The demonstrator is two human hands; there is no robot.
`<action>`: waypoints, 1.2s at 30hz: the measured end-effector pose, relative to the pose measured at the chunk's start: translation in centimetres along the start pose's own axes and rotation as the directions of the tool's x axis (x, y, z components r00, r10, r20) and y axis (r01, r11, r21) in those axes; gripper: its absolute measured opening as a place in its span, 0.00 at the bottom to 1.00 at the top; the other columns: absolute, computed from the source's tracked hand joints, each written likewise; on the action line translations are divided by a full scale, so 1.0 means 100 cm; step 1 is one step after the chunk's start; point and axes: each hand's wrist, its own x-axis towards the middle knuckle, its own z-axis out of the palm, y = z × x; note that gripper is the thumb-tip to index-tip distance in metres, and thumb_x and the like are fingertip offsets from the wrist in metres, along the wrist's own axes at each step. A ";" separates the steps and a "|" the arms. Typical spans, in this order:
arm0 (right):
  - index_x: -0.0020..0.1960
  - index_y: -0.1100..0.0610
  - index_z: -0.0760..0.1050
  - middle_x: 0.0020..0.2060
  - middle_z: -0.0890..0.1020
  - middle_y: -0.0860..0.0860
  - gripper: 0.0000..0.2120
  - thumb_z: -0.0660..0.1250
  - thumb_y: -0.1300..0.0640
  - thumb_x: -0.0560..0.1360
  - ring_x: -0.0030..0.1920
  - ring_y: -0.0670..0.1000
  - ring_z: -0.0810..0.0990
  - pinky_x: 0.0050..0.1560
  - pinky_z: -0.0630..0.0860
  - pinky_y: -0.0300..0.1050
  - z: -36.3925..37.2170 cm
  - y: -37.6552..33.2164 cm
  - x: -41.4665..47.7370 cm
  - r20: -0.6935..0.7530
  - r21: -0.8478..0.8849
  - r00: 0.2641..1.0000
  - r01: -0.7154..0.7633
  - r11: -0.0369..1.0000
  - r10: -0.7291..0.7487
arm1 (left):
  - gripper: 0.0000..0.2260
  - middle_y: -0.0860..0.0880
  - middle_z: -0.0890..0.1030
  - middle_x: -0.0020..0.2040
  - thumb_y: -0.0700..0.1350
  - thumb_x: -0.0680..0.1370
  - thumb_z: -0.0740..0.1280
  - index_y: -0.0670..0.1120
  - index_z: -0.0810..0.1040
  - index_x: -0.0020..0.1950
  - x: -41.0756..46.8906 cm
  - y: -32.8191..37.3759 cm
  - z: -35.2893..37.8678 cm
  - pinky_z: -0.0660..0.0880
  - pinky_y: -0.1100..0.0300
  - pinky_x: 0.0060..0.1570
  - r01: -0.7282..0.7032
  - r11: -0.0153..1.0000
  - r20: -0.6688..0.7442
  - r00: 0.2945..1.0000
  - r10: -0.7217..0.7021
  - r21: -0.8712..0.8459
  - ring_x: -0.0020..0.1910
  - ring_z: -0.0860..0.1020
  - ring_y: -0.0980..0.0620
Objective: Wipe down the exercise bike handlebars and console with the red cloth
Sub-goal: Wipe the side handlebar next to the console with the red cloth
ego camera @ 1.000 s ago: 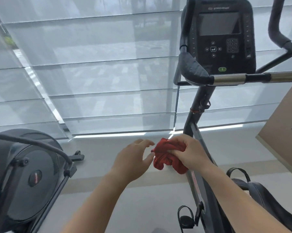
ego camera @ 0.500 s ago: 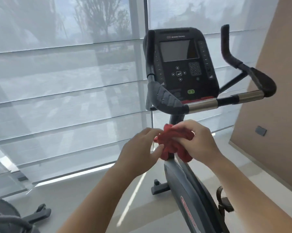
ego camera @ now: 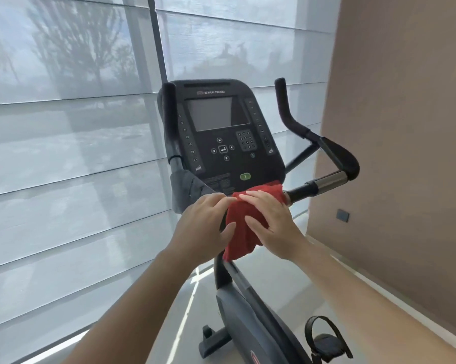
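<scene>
The red terry cloth point(ego camera: 237, 233) hangs draped over the black-and-chrome exercise bike handlebar point(ego camera: 326, 181) just below the black console point(ego camera: 221, 132), the right hand point(ego camera: 272, 228) pressing it with spread, nearly straight fingers, the left hand point(ego camera: 205, 225) touching its left edge, grip unclear.

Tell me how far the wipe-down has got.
Done: the cloth is draped over the crossbar below the console; whether any part is already wiped cannot be told. In hand: the left hand holds the cloth's left edge and the right hand lies flat on it. Left: the console face, the steel sleeve and the upright grips, all clear of the cloth.
</scene>
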 end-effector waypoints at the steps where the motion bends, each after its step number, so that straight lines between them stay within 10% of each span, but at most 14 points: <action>1: 0.67 0.41 0.65 0.66 0.69 0.41 0.22 0.50 0.40 0.75 0.70 0.43 0.60 0.70 0.55 0.61 0.002 -0.001 0.001 -0.040 -0.015 0.999 -0.025 1.000 0.025 | 0.20 0.55 0.73 0.64 0.53 0.77 0.63 0.53 0.69 0.68 0.003 -0.004 0.003 0.68 0.54 0.64 -0.006 1.000 -0.006 1.000 0.006 0.012 0.65 0.68 0.53; 6: 0.66 0.38 0.66 0.68 0.67 0.41 0.27 0.40 0.33 0.75 0.71 0.46 0.57 0.71 0.42 0.63 0.017 -0.008 0.021 -0.106 -0.171 0.991 -0.095 0.981 0.078 | 0.20 0.55 0.74 0.62 0.58 0.78 0.51 0.52 0.73 0.63 0.023 -0.026 0.014 0.61 0.44 0.69 0.028 1.000 -0.100 0.995 -0.027 0.013 0.66 0.68 0.52; 14: 0.45 0.50 0.80 0.43 0.83 0.46 0.20 0.53 0.42 0.78 0.49 0.50 0.79 0.63 0.67 0.56 0.022 0.024 0.040 -0.386 -0.246 0.922 -0.123 0.961 0.019 | 0.17 0.56 0.81 0.52 0.57 0.76 0.54 0.55 0.81 0.52 0.037 -0.041 0.030 0.64 0.53 0.62 0.003 0.993 -0.172 0.985 0.018 0.118 0.60 0.74 0.51; 23: 0.47 0.52 0.81 0.44 0.84 0.48 0.21 0.52 0.44 0.79 0.48 0.50 0.80 0.59 0.71 0.57 0.030 0.029 0.036 -0.384 -0.276 0.912 0.032 0.961 -0.141 | 0.16 0.56 0.81 0.50 0.55 0.77 0.53 0.55 0.81 0.50 0.038 -0.042 0.034 0.65 0.54 0.60 -0.005 0.991 -0.198 0.980 0.032 0.135 0.59 0.74 0.51; 36: 0.49 0.51 0.77 0.46 0.82 0.48 0.16 0.52 0.46 0.79 0.51 0.52 0.78 0.63 0.66 0.54 0.023 0.025 0.033 -0.370 -0.217 0.929 -0.096 0.971 0.009 | 0.18 0.57 0.80 0.52 0.54 0.78 0.51 0.55 0.80 0.52 0.037 -0.043 0.037 0.65 0.53 0.60 0.010 0.987 -0.209 0.978 0.023 0.159 0.60 0.73 0.52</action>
